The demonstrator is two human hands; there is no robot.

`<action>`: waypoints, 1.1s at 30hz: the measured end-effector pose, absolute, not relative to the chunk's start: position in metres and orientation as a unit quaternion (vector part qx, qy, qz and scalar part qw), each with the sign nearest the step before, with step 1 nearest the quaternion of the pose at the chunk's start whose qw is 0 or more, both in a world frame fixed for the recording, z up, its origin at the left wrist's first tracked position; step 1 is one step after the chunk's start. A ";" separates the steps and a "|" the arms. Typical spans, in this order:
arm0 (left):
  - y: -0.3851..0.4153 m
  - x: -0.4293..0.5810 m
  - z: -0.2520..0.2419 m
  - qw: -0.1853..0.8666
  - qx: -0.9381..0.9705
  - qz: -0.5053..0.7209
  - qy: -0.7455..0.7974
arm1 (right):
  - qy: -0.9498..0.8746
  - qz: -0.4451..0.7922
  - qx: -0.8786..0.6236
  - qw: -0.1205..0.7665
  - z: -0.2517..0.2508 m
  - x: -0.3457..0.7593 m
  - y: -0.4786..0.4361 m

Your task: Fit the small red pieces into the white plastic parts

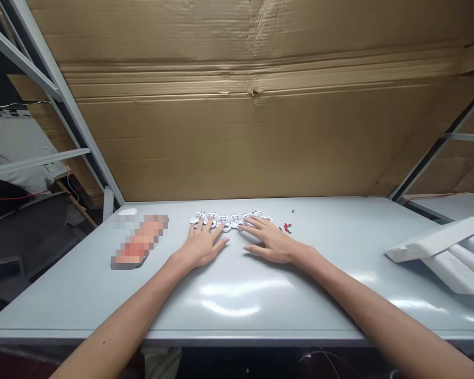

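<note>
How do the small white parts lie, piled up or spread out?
Spread out: the white parts lie in a row, with the left hand and right hand at its near side.

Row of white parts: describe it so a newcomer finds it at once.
Start at the table, toward its back edge below the cardboard. The row lies there, side to side, at the tips of the left hand and right hand. Small pieces with ring shapes set it apart from the red bits to its right and the big white bars farther right.
</note>
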State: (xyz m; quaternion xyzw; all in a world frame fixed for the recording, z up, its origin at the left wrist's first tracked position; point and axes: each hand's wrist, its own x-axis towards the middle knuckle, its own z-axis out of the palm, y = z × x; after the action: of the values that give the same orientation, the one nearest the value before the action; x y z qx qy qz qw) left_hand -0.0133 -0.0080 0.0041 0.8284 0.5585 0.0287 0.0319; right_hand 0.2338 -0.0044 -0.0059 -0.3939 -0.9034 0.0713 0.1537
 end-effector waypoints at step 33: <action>-0.008 -0.002 0.004 0.037 0.850 0.062 0.522 | -0.870 0.049 -0.470 0.140 -0.016 0.234 0.003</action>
State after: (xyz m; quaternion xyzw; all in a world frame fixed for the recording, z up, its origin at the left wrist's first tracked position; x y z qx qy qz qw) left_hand -0.0022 -0.0077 0.0037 0.8502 0.5215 0.0620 0.0370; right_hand 0.2341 0.0032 -0.0164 -0.4697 -0.8703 0.0491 0.1396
